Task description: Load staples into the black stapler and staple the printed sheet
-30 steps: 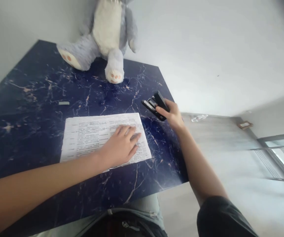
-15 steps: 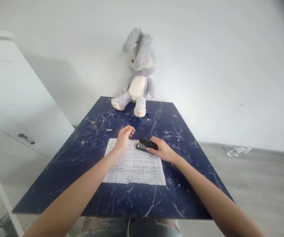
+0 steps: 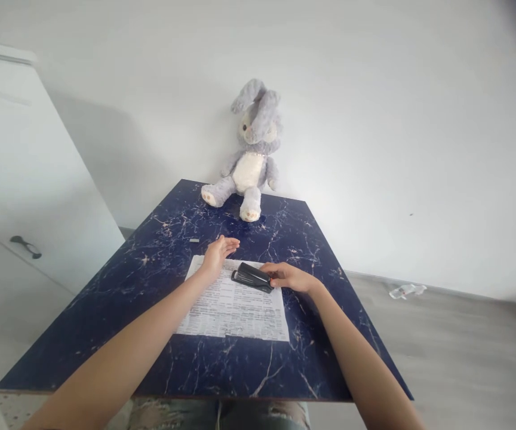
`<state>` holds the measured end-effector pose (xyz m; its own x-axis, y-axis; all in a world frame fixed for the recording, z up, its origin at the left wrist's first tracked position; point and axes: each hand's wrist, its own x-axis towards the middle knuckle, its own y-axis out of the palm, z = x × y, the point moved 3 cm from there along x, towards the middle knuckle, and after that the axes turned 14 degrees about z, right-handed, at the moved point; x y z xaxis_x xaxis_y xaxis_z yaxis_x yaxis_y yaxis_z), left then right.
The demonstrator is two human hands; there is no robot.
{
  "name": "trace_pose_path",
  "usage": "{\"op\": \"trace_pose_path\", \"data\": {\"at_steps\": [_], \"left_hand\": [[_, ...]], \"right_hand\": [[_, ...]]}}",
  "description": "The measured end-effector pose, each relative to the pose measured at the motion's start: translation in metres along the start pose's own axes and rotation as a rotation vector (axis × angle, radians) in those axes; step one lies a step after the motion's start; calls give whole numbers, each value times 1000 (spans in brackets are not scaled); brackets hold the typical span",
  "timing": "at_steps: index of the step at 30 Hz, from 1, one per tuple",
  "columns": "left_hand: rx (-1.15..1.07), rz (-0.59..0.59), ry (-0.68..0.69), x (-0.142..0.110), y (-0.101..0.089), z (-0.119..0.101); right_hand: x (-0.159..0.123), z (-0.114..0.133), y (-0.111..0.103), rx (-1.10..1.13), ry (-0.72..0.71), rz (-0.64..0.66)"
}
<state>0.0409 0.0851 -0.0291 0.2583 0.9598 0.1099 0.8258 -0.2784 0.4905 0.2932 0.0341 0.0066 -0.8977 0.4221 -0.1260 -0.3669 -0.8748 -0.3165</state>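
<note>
1 table (image 3: 285,370) carries 1 black stapler (image 3: 253,278), 1 spread of printed paper (image 3: 235,310) whose sheets cannot be counted, 1 small pale piece (image 3: 194,240) and 1 grey plush rabbit (image 3: 249,170). Taking the paper as the clock's centre, the rabbit sits at 12 o'clock, the pale piece lies at 11, 1 white cabinet (image 3: 47,179) stands at 10, and 1 clear plastic item (image 3: 407,291) lies on the floor at 3. 2 hands are in view. The stapler lies over the paper, towards 1 o'clock, its front end pointing to 10. The right hand (image 3: 287,278) holds it by the rear end, thumb on the near side. The left hand (image 3: 222,254), at 11 o'clock on the paper's far edge, holds nothing; its fingers are straight and close together, and whether it touches the paper cannot be told. 0.5 s ago the right hand wrapped more of the stapler and the left fingers were curled; now more of the black body shows.
</note>
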Motion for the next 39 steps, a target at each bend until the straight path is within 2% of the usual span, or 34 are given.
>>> {"op": "trace_pose_path", "data": {"at_steps": [4,6,12,16,18,21,23,26,28,30,32,34,35,36,39], "left_hand": [[-13,-15,-14,-2,1,-4],[-24,-24,-24,-4,1,-6],[-53,-2,-38,-5,5,-7],[-172,-59,15,-6,0,-12],[-283,-89,47,-7,-4,-14],[-417,-28,-27,-8,-4,-14],[-441,37,-109,-10,1,-13],[-440,57,-184,-13,7,-11],[-462,22,-185,-12,10,-12],[-493,-52,-157,-11,9,-15],[-500,-179,-115,-11,4,-19],[-453,-296,-45,-12,-4,-25],[-419,-291,0,-13,-7,-30],[-387,-225,49,-13,-7,-36],[-375,83,145,-17,3,-51]], "right_hand": [[0,5,1,-68,31,10],[0,9,3,-146,21,-31],[12,13,31,-565,20,-320],[23,10,46,-536,9,-419],[27,13,46,-613,-15,-510],[33,22,45,-938,-50,-655],[41,25,48,-1136,-47,-655],[53,24,53,-1257,-37,-617],[57,22,53,-1241,-17,-651],[55,18,48,-1141,21,-756],[47,12,38,-932,67,-887],[37,3,28,-659,110,-933],[33,-1,25,-540,116,-902],[30,-5,23,-452,109,-839],[27,-9,24,-373,49,-629]]}}
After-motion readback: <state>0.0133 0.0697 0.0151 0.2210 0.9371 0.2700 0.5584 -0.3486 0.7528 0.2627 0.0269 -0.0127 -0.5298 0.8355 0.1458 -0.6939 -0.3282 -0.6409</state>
